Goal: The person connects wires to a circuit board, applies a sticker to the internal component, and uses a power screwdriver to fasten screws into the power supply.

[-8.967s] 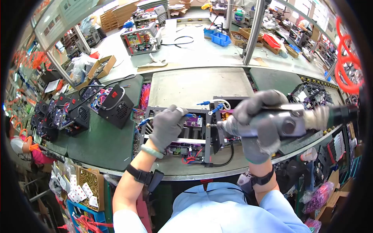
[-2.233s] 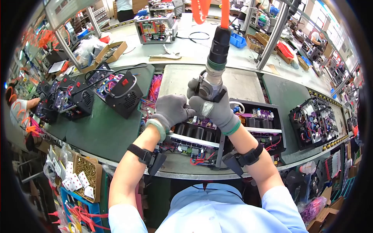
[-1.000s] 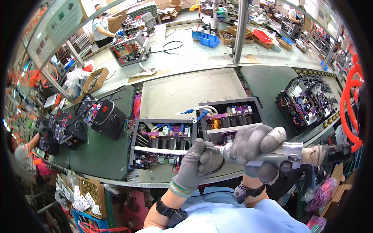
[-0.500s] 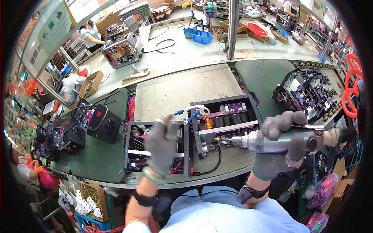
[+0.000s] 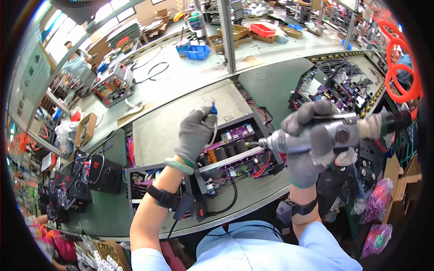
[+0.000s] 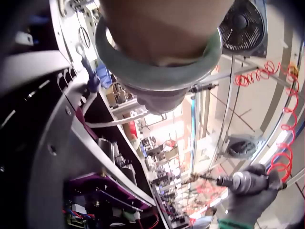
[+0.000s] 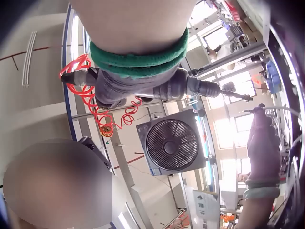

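My gloved left hand (image 5: 195, 133) pinches a white cable (image 5: 215, 132) near its blue-sleeved ring terminal (image 5: 214, 109), above an open black metal case (image 5: 199, 186) with purple boards and black capacitors. In the left wrist view a bangle and the wrist hide most of this hand; another blue-sleeved ring terminal (image 6: 90, 78) stands up by the case wall. My gloved right hand (image 5: 307, 151) grips a pneumatic screwdriver (image 5: 337, 137), held level over the case's right side. Its bit points left, with a small brass-coloured piece (image 5: 248, 144) at the tip.
A second open case (image 5: 135, 187) sits at the left, partly behind my forearm. Finished-looking black units (image 5: 106, 174) stand on the left mat, and more boards (image 5: 343, 88) lie at the right. A red coiled air hose (image 5: 398, 70) hangs at the right.
The left hand went from the bit tip over the left case, then right and up to the cable, which it now holds lifted. The screwdriver stays in the right hand; the view has turned.
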`<state>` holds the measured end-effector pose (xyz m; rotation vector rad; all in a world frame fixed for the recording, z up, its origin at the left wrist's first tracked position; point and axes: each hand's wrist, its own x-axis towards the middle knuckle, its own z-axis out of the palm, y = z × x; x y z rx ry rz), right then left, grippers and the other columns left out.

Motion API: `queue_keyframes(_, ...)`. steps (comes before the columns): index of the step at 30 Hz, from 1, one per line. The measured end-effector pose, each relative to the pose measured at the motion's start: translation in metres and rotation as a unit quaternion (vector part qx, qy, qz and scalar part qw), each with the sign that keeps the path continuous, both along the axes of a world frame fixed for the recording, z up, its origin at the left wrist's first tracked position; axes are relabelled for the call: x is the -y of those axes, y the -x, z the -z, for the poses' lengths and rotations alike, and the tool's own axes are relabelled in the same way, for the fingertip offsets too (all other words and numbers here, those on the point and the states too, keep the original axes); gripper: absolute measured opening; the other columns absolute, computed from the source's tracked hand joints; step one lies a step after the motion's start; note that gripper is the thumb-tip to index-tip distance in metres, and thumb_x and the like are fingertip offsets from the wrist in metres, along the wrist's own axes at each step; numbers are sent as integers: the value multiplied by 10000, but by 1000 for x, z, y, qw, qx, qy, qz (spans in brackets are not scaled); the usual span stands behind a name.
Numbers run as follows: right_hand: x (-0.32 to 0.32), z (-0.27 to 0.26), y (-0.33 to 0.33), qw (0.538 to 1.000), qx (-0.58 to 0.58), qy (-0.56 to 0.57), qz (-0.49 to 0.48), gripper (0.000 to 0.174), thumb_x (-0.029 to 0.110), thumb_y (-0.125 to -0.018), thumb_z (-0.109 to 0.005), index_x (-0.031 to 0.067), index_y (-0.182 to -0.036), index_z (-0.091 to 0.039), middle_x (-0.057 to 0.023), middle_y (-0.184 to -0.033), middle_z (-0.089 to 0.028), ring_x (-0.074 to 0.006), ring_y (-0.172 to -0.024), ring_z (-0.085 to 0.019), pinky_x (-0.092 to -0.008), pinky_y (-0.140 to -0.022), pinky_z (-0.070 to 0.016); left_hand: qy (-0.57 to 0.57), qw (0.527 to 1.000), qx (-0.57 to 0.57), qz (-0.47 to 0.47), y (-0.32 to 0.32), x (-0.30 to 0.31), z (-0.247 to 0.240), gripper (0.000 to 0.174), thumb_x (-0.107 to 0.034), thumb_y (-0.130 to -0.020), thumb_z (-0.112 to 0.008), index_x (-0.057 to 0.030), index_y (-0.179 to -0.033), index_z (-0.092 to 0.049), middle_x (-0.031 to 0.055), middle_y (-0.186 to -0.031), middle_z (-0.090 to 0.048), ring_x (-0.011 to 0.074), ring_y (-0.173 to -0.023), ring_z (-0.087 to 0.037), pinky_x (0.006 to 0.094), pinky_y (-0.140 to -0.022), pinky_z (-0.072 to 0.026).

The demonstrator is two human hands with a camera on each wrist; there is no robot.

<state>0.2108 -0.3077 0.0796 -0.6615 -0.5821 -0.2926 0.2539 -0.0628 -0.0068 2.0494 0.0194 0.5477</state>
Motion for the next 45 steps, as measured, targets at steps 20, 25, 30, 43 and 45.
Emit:
queue_keyframes(20, -26, 3, -79, 989, 33, 139, 30, 339, -70, -809, -698, -28, -1125, -585, -92, -1039, -675, -107, -873, -660, -231, -778, -541, -411, 904, -62, 105, -16, 69, -24, 136, -171, -847, -608, -81, -948, -623, 152, -889, -661, 362, -859, -647, 480, -726, -519)
queue_keyframes(25, -26, 0, -74, 970, 113, 211, 36, 391, 21, -836, -745, 47, -1169, -544, -44, -996, -625, -99, -868, -609, -236, -770, -519, -421, 890, -129, 120, -16, 64, -31, 127, -123, -812, -602, -74, -928, -623, 140, -928, -664, 353, -911, -647, 475, -764, -525)
queue_keyframes(30, -23, -3, -68, 934, 169, 306, 73, 433, 110, -799, -801, 46, -1146, -549, -32, -982, -620, -87, -850, -593, -235, -759, -513, -396, 901, -95, 148, -24, 58, -15, 141, -124, -801, -598, -75, -921, -651, 142, -902, -684, 356, -860, -670, 475, -719, -535)
queue_keyframes(43, -24, 4, -72, 920, 185, 331, 100, 359, 80, -801, -788, 42, -1097, -590, -23, -946, -630, -87, -842, -601, -239, -755, -510, -366, 905, -85, 200, -18, 50, -28, 178, -178, -833, -585, -103, -984, -641, 166, -879, -676, 375, -867, -655, 500, -713, -511)
queue_keyframes(45, -25, 3, -75, 916, 181, 346, 86, 342, 40, -811, -765, 30, -1107, -594, -27, -957, -634, -90, -849, -610, -246, -748, -517, -356, 905, -14, 233, -11, 52, -33, 218, -263, -856, -609, -120, -1018, -630, 162, -840, -668, 375, -854, -649, 499, -704, -509)
